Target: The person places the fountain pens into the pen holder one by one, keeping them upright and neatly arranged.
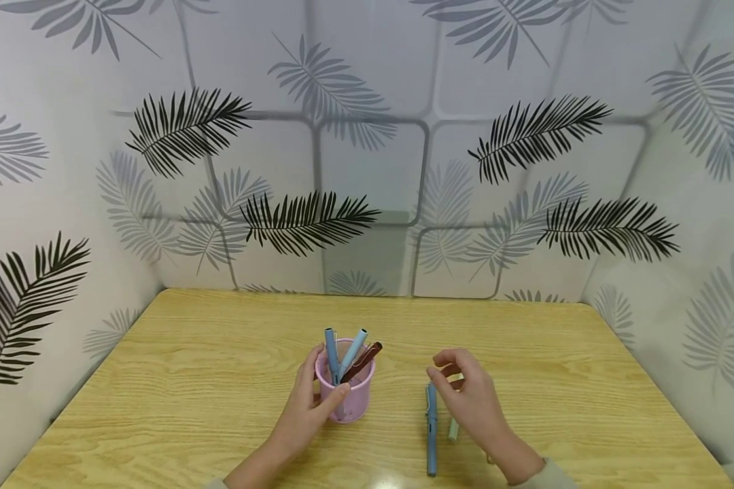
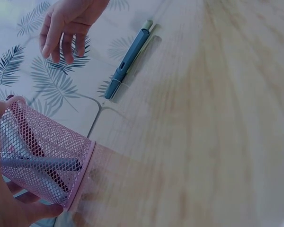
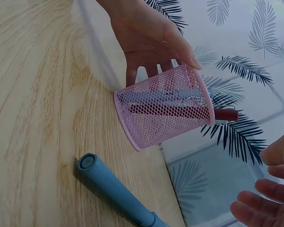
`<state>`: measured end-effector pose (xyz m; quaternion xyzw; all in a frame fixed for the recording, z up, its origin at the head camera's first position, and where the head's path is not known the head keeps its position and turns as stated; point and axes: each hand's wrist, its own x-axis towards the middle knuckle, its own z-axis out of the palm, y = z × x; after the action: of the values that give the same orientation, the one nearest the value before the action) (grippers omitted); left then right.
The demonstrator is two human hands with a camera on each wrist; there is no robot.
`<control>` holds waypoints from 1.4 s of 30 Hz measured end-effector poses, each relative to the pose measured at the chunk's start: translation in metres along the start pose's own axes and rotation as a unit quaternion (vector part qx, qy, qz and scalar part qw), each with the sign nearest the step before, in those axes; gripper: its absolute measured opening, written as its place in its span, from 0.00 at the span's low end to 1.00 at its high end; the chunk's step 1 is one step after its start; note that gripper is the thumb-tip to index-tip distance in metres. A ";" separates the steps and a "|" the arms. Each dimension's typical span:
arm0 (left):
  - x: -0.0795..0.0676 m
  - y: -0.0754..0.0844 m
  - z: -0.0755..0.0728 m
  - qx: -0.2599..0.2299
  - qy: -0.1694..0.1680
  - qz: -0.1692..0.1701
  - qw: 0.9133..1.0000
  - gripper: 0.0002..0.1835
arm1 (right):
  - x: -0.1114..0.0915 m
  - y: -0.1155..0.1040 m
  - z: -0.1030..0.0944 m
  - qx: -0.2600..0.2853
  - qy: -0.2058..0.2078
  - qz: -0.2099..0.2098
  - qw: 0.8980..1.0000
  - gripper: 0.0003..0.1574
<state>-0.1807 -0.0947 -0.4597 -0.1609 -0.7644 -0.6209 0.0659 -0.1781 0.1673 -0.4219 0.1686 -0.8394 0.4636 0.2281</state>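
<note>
On the table stands a pink mesh pen cup, and my left hand grips its left side, thumb near the front rim. Three pens lean in it: a grey-blue pen, a light blue pen and a dark red pen. To the right, a blue pen lies on the wood beside a light green pen, which is partly hidden by my right hand. That hand hovers over the pens with loosely bent fingers and holds nothing, as the left wrist view also shows.
The wooden table ends at its back edge against a wall with a leaf pattern. Similar patterned panels rise at the left and right sides. A small light-coloured piece shows beside the right wrist.
</note>
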 end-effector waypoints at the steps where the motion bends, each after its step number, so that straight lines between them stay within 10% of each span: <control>1: 0.000 0.001 0.000 0.000 0.000 -0.003 1.000 0.39 | 0.000 0.001 -0.001 -0.002 -0.001 -0.001 1.000 0.10; 42: 0.001 -0.003 0.000 -0.017 0.002 -0.009 1.000 0.37 | -0.013 0.026 -0.032 -0.087 -0.013 0.064 0.994 0.10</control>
<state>-0.1825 -0.0954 -0.4619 -0.1536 -0.7554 -0.6343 0.0588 -0.1728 0.2091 -0.4321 0.0995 -0.8887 0.4000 0.2009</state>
